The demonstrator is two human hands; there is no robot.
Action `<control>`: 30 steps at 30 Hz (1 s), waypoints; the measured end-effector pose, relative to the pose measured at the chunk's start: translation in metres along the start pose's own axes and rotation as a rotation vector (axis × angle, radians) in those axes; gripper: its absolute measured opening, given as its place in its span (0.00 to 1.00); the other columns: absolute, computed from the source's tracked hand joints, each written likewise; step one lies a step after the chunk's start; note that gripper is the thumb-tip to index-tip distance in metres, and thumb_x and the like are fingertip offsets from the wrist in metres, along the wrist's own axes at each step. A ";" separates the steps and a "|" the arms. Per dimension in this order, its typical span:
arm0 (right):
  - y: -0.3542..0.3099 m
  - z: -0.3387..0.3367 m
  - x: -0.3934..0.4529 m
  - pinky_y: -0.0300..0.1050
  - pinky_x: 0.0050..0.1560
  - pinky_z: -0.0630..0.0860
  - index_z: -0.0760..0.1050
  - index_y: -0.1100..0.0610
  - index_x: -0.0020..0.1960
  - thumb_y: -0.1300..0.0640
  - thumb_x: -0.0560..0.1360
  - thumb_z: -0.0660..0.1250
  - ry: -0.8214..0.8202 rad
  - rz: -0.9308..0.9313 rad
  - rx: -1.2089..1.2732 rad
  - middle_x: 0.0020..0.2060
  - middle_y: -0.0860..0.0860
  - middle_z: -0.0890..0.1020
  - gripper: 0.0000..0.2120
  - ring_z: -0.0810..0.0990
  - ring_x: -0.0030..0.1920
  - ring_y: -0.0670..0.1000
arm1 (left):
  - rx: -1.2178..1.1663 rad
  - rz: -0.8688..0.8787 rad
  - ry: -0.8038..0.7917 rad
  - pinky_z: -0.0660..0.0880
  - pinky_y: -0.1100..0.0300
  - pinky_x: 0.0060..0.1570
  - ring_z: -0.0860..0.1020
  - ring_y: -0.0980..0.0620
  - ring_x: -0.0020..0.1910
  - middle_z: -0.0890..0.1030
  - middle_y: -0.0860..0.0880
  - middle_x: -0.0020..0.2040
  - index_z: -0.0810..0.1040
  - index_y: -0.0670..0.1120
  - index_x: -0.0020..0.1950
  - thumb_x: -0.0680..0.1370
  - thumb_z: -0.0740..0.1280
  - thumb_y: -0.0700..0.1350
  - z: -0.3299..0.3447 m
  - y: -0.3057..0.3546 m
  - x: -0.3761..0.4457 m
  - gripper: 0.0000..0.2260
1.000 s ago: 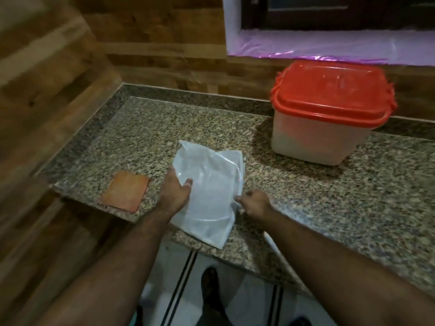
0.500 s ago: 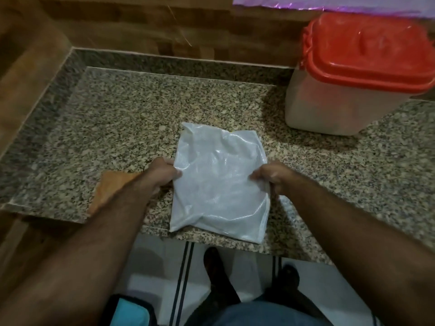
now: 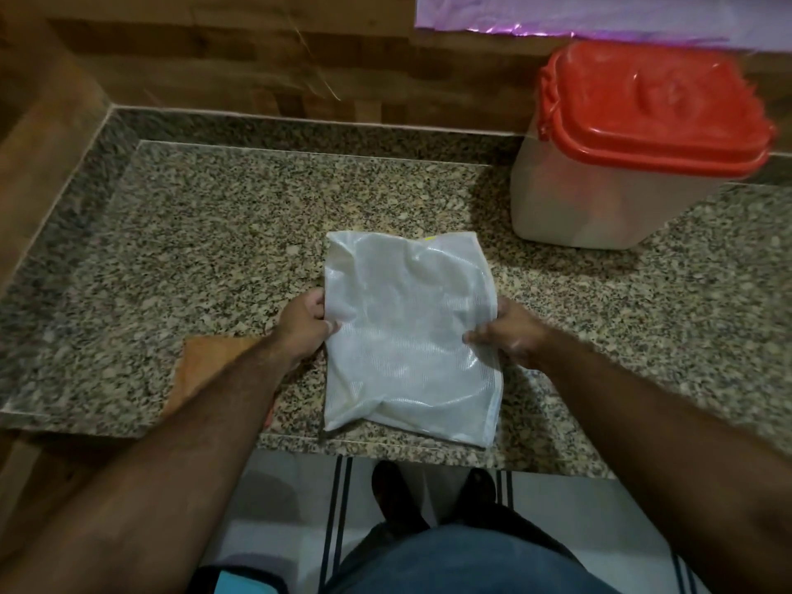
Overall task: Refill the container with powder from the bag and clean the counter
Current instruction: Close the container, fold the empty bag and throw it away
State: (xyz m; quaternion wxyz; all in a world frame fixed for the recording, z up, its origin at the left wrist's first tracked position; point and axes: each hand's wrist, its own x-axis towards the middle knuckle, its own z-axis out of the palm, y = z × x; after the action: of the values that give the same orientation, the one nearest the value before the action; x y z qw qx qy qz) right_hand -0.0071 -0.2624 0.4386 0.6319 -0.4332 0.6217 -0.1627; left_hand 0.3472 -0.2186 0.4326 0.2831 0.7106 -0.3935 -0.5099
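Observation:
A flat white plastic bag (image 3: 407,332) lies folded on the speckled granite counter (image 3: 214,233), near its front edge. My left hand (image 3: 305,325) grips the bag's left edge and my right hand (image 3: 508,332) pinches its right edge. A translucent container (image 3: 608,199) with a red lid (image 3: 655,105) snapped on stands at the back right, apart from the bag. An orange cloth (image 3: 205,366) lies flat at the front left, partly hidden under my left forearm.
Wood-patterned walls (image 3: 240,66) close the counter at the back and left. A purple-lit window sill (image 3: 600,15) runs above the container. The counter's front edge (image 3: 428,458) is just below the bag; my shoes and white floor show beneath.
The bag has been turned and straightened from a crumpled slant to a squared, flatter shape. Both hands shifted to its side edges. The camera moved closer and tilted down.

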 end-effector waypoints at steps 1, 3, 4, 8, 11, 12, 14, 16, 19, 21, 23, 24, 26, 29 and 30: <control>0.003 0.002 0.000 0.67 0.60 0.84 0.86 0.61 0.55 0.75 0.71 0.77 0.021 -0.048 0.009 0.53 0.62 0.89 0.16 0.87 0.58 0.67 | -0.013 0.010 0.012 0.83 0.45 0.63 0.86 0.47 0.60 0.88 0.47 0.60 0.81 0.45 0.70 0.78 0.72 0.27 0.000 -0.002 0.002 0.24; 0.008 0.005 -0.001 0.64 0.62 0.84 0.87 0.60 0.52 0.76 0.71 0.77 0.046 -0.123 0.034 0.52 0.59 0.89 0.15 0.87 0.59 0.66 | 0.021 0.036 0.044 0.84 0.47 0.60 0.87 0.44 0.57 0.89 0.48 0.54 0.85 0.46 0.60 0.78 0.73 0.28 -0.001 -0.003 0.002 0.16; 0.011 0.005 0.000 0.61 0.61 0.84 0.86 0.58 0.52 0.76 0.70 0.77 0.058 -0.149 0.035 0.51 0.57 0.90 0.17 0.87 0.59 0.64 | 0.031 0.052 0.058 0.85 0.47 0.58 0.88 0.42 0.56 0.89 0.47 0.52 0.86 0.47 0.55 0.79 0.73 0.29 -0.001 -0.006 0.004 0.14; 0.014 0.001 -0.005 0.51 0.52 0.87 0.85 0.61 0.53 0.71 0.71 0.78 0.044 -0.279 0.074 0.51 0.55 0.89 0.13 0.87 0.57 0.60 | -0.032 0.108 0.036 0.86 0.59 0.43 0.87 0.39 0.56 0.88 0.48 0.50 0.88 0.39 0.50 0.81 0.70 0.30 -0.004 -0.010 -0.001 0.08; 0.019 -0.002 0.003 0.56 0.52 0.84 0.83 0.74 0.43 0.62 0.68 0.79 0.043 -0.367 0.034 0.43 0.60 0.89 0.14 0.88 0.46 0.56 | 0.037 0.252 -0.055 0.84 0.56 0.60 0.86 0.43 0.61 0.90 0.56 0.52 0.92 0.54 0.46 0.76 0.75 0.29 -0.011 -0.026 -0.003 0.18; 0.021 0.001 0.005 0.56 0.53 0.83 0.83 0.73 0.40 0.68 0.68 0.77 0.082 -0.341 0.033 0.41 0.57 0.89 0.07 0.88 0.44 0.55 | 0.140 0.328 -0.081 0.82 0.52 0.64 0.85 0.45 0.62 0.90 0.58 0.53 0.92 0.55 0.48 0.76 0.76 0.29 -0.015 -0.033 -0.004 0.19; 0.025 0.008 0.007 0.60 0.58 0.84 0.85 0.66 0.36 0.73 0.67 0.74 0.171 -0.313 0.010 0.43 0.55 0.89 0.05 0.88 0.48 0.58 | 0.447 0.518 -0.140 0.75 0.48 0.67 0.81 0.49 0.61 0.88 0.58 0.58 0.90 0.51 0.57 0.77 0.75 0.31 -0.018 -0.038 -0.006 0.17; 0.029 0.013 0.004 0.50 0.62 0.82 0.88 0.58 0.36 0.69 0.68 0.76 0.216 -0.293 -0.069 0.46 0.50 0.89 0.08 0.87 0.52 0.56 | 0.691 0.586 -0.295 0.71 0.51 0.66 0.78 0.47 0.64 0.86 0.47 0.65 0.88 0.45 0.64 0.81 0.72 0.33 -0.024 -0.029 -0.003 0.15; 0.028 0.010 0.004 0.30 0.54 0.74 0.90 0.57 0.48 0.66 0.74 0.74 0.162 -0.283 -0.299 0.49 0.44 0.86 0.08 0.81 0.53 0.46 | 0.660 0.379 -0.439 0.75 0.50 0.71 0.82 0.53 0.63 0.86 0.48 0.66 0.90 0.46 0.58 0.81 0.71 0.34 -0.028 0.002 0.001 0.11; 0.023 0.009 0.002 0.35 0.56 0.74 0.89 0.58 0.52 0.62 0.74 0.73 0.118 -0.196 -0.182 0.49 0.47 0.84 0.09 0.80 0.53 0.45 | 0.570 0.326 -0.420 0.79 0.44 0.70 0.83 0.58 0.61 0.87 0.51 0.63 0.90 0.47 0.58 0.80 0.70 0.32 -0.020 0.026 0.004 0.14; 0.017 0.013 -0.001 0.44 0.58 0.76 0.87 0.59 0.51 0.60 0.70 0.73 0.117 -0.117 0.050 0.47 0.50 0.85 0.10 0.81 0.51 0.48 | 0.418 0.223 -0.472 0.79 0.44 0.69 0.83 0.55 0.63 0.84 0.54 0.67 0.81 0.52 0.72 0.82 0.73 0.42 -0.001 0.052 0.001 0.19; 0.011 0.018 -0.004 0.46 0.57 0.77 0.87 0.60 0.49 0.61 0.70 0.73 0.122 -0.123 0.102 0.46 0.51 0.86 0.09 0.82 0.49 0.49 | 0.393 0.159 -0.545 0.78 0.44 0.69 0.82 0.53 0.65 0.83 0.55 0.69 0.75 0.55 0.78 0.80 0.76 0.50 0.010 0.063 0.002 0.27; -0.002 0.027 -0.008 0.47 0.55 0.78 0.88 0.62 0.44 0.65 0.68 0.73 0.151 -0.241 0.135 0.45 0.53 0.87 0.07 0.84 0.47 0.50 | 0.492 0.022 -0.716 0.80 0.43 0.66 0.83 0.49 0.64 0.81 0.56 0.69 0.70 0.55 0.80 0.73 0.82 0.56 0.028 0.081 0.002 0.39; -0.022 0.032 -0.008 0.48 0.54 0.83 0.87 0.60 0.36 0.64 0.65 0.76 0.139 -0.526 0.038 0.47 0.57 0.88 0.01 0.86 0.52 0.54 | 0.470 -0.118 -0.875 0.83 0.37 0.61 0.88 0.42 0.59 0.88 0.49 0.62 0.77 0.50 0.71 0.66 0.88 0.49 0.039 0.089 0.000 0.37; -0.028 0.028 -0.006 0.44 0.54 0.83 0.87 0.60 0.38 0.67 0.67 0.77 0.109 -0.571 -0.042 0.46 0.54 0.88 0.04 0.86 0.51 0.51 | 0.418 -0.125 -0.873 0.84 0.38 0.60 0.88 0.43 0.58 0.89 0.48 0.61 0.79 0.48 0.70 0.68 0.87 0.46 0.040 0.088 -0.002 0.34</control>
State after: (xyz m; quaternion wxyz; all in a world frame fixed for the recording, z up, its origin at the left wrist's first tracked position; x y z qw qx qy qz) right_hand 0.0273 -0.2641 0.4598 0.5173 -0.5942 0.5107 -0.3443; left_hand 0.2856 -0.2638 0.4913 -0.0884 0.4942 -0.5259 -0.6865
